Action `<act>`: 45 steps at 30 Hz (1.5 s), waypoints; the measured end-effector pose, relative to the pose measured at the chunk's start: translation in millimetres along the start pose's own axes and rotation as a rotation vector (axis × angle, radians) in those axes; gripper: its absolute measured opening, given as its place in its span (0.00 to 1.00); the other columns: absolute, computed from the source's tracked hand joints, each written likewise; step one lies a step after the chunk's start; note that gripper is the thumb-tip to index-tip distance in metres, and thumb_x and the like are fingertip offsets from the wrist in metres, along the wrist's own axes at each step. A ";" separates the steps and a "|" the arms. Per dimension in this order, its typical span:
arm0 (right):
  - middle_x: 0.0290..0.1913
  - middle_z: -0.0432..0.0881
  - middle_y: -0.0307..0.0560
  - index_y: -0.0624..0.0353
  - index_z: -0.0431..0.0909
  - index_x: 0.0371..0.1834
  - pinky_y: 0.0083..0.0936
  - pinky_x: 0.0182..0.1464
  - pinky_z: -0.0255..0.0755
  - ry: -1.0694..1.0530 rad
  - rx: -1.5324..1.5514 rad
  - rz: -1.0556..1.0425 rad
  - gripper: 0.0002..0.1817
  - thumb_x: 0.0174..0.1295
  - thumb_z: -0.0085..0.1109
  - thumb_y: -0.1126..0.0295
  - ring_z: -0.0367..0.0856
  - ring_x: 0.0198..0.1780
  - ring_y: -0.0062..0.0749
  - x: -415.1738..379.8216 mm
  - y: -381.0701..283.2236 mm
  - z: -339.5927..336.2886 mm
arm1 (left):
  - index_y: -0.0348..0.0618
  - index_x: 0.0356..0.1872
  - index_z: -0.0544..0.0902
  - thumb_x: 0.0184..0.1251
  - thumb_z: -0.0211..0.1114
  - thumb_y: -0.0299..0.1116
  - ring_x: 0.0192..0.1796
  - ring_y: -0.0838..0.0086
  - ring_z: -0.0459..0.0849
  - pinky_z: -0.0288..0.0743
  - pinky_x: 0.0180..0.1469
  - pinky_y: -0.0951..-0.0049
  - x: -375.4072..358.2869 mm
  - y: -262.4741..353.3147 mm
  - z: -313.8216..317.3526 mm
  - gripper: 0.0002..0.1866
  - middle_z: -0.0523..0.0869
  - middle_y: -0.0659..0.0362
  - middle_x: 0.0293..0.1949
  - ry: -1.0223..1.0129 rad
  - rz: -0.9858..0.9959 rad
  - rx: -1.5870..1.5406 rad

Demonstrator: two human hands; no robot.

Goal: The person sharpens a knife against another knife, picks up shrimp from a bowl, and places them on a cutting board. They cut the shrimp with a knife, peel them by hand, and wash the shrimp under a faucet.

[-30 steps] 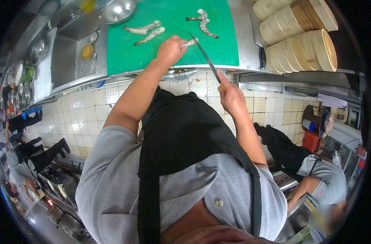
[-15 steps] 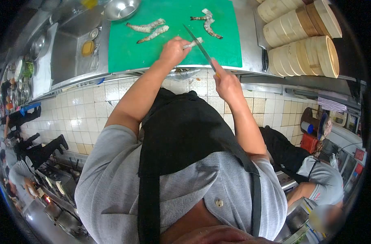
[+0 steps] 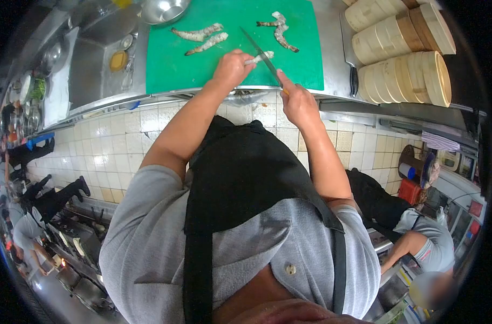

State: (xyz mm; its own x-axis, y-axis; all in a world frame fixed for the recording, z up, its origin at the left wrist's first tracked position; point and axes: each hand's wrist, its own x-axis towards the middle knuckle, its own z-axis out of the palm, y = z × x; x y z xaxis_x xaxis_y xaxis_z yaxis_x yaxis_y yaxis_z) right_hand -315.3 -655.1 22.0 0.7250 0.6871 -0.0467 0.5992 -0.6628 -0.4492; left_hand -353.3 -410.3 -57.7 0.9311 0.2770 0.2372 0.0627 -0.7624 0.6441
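My left hand [image 3: 233, 67] is closed on the tail end of a peeled shrimp [image 3: 267, 55], holding it against a green cutting board [image 3: 173, 67]. In my right hand [image 3: 299, 103] is a long narrow knife [image 3: 252, 40], gripped by its yellowish handle with a finger stretched along it. The blade slants across the shrimp, its tip pointing away and to the left. Left of the knife lie two more shrimp, an upper one [image 3: 198, 34] and a lower one [image 3: 208, 44]. Beyond the blade to the right are two others, one curled [image 3: 279, 21] and one stretched out [image 3: 284, 40].
A steel bowl [image 3: 165, 12] stands at the board's far left corner, beside a sink [image 3: 94, 81]. Bamboo steamers [image 3: 397, 78] are stacked at the right, near a black-handled cleaver [image 3: 354, 81]. A co-worker [image 3: 426, 243] is behind me at right; other people work at far left.
The knife has slid slightly forward and left across the shrimp, while my left hand keeps its hold. The view has shifted a little. The co-worker at right has stretched out an arm.
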 end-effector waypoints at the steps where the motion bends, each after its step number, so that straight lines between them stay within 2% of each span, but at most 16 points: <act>1: 0.41 0.85 0.66 0.41 0.68 0.78 0.55 0.48 0.78 -0.003 0.005 -0.001 0.33 0.68 0.59 0.72 0.85 0.44 0.64 -1.2 -2.8 -4.7 | 0.40 0.44 0.92 0.60 0.78 0.37 0.41 0.50 0.89 0.83 0.46 0.56 -1.5 1.2 -1.3 0.15 0.90 0.47 0.41 0.019 0.006 0.006; 5: 0.42 0.84 0.66 0.39 0.67 0.78 0.52 0.50 0.78 -0.092 0.069 0.016 0.34 0.68 0.60 0.73 0.84 0.46 0.65 -17.5 -5.5 -18.1 | 0.40 0.44 0.92 0.60 0.78 0.37 0.41 0.50 0.89 0.83 0.46 0.57 -6.2 0.1 -3.4 0.15 0.89 0.46 0.40 0.023 -0.036 -0.003; 11: 0.41 0.84 0.66 0.41 0.67 0.78 0.53 0.49 0.79 -0.035 0.006 -0.021 0.34 0.68 0.60 0.72 0.85 0.45 0.63 -0.6 -5.1 -2.3 | 0.40 0.43 0.92 0.60 0.78 0.36 0.40 0.50 0.89 0.83 0.45 0.57 -7.2 3.4 -7.7 0.14 0.89 0.46 0.39 0.013 -0.021 0.011; 17: 0.42 0.85 0.66 0.41 0.66 0.79 0.53 0.50 0.79 -0.127 0.019 -0.011 0.35 0.67 0.61 0.72 0.86 0.46 0.62 -16.1 -13.8 -13.8 | 0.40 0.43 0.92 0.59 0.77 0.35 0.39 0.51 0.89 0.83 0.45 0.57 -13.8 -2.4 -7.1 0.13 0.89 0.47 0.39 0.004 -0.039 0.015; 20: 0.42 0.85 0.67 0.41 0.66 0.79 0.53 0.49 0.79 -0.081 -0.021 -0.016 0.35 0.67 0.61 0.72 0.86 0.46 0.63 -4.6 -12.0 -2.5 | 0.40 0.42 0.92 0.59 0.77 0.35 0.38 0.51 0.88 0.82 0.44 0.56 -14.8 -0.8 -8.0 0.13 0.89 0.48 0.38 0.040 0.002 0.032; 23: 0.38 0.86 0.69 0.39 0.66 0.79 0.56 0.48 0.76 -0.050 0.043 -0.047 0.35 0.68 0.60 0.73 0.85 0.43 0.66 -12.1 -16.7 -13.2 | 0.40 0.42 0.92 0.59 0.77 0.35 0.38 0.51 0.88 0.82 0.44 0.56 -18.4 -1.5 -10.8 0.13 0.89 0.48 0.38 0.071 0.016 0.023; 26: 0.37 0.86 0.68 0.38 0.65 0.80 0.56 0.47 0.77 -0.121 0.013 -0.039 0.36 0.68 0.60 0.73 0.85 0.41 0.67 -23.3 -18.1 -18.9 | 0.40 0.41 0.92 0.59 0.78 0.35 0.39 0.51 0.88 0.82 0.44 0.56 -22.1 -3.2 -12.9 0.13 0.89 0.48 0.38 0.036 -0.057 0.021; 29: 0.42 0.85 0.68 0.41 0.67 0.79 0.53 0.50 0.79 -0.155 0.008 0.005 0.34 0.67 0.60 0.72 0.86 0.46 0.64 -10.3 -18.2 -7.2 | 0.40 0.41 0.92 0.59 0.78 0.35 0.39 0.51 0.88 0.82 0.43 0.56 -22.2 -3.7 -11.3 0.12 0.89 0.48 0.38 0.009 -0.070 0.038; 32: 0.43 0.86 0.66 0.41 0.68 0.78 0.53 0.49 0.79 -0.130 0.010 -0.028 0.34 0.68 0.59 0.72 0.86 0.45 0.63 -13.6 -21.6 -10.7 | 0.40 0.38 0.92 0.58 0.78 0.35 0.37 0.51 0.88 0.82 0.42 0.56 -22.0 -1.4 -14.1 0.12 0.89 0.48 0.37 0.024 -0.063 0.051; 35: 0.43 0.86 0.66 0.40 0.68 0.79 0.53 0.49 0.79 -0.191 0.012 -0.006 0.34 0.68 0.58 0.72 0.86 0.46 0.62 -24.6 -27.7 -23.8 | 0.39 0.36 0.91 0.57 0.79 0.35 0.36 0.51 0.88 0.81 0.41 0.56 -24.5 -4.5 -10.5 0.11 0.88 0.47 0.36 0.038 -0.096 0.028; 38: 0.43 0.85 0.67 0.40 0.67 0.79 0.53 0.49 0.80 -0.120 -0.028 -0.040 0.34 0.68 0.59 0.72 0.86 0.47 0.62 -17.6 -16.1 -0.6 | 0.38 0.34 0.90 0.56 0.80 0.35 0.36 0.51 0.88 0.81 0.40 0.55 -24.1 -3.7 -10.9 0.11 0.88 0.47 0.35 0.055 -0.067 0.038; 41: 0.43 0.84 0.69 0.39 0.66 0.80 0.52 0.50 0.81 -0.121 0.020 -0.065 0.35 0.68 0.59 0.72 0.86 0.46 0.64 -10.3 -16.3 3.2 | 0.39 0.34 0.90 0.56 0.80 0.35 0.35 0.51 0.88 0.81 0.40 0.55 -23.2 -5.2 -11.2 0.11 0.88 0.47 0.34 0.047 -0.063 0.063; 45: 0.44 0.85 0.67 0.38 0.66 0.80 0.52 0.51 0.80 -0.186 -0.002 -0.012 0.35 0.68 0.60 0.72 0.86 0.47 0.61 -16.9 -24.6 -11.0 | 0.39 0.34 0.90 0.57 0.80 0.35 0.35 0.51 0.88 0.81 0.40 0.54 -23.6 -3.3 -11.9 0.11 0.88 0.47 0.34 0.047 -0.091 0.054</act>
State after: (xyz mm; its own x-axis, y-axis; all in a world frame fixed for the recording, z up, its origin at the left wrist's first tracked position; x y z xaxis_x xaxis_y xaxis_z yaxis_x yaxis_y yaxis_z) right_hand -338.5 -653.6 43.6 0.6426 0.7383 -0.2051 0.6084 -0.6543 -0.4491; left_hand -379.7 -407.4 -56.7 0.9027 0.3730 0.2144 0.1669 -0.7629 0.6246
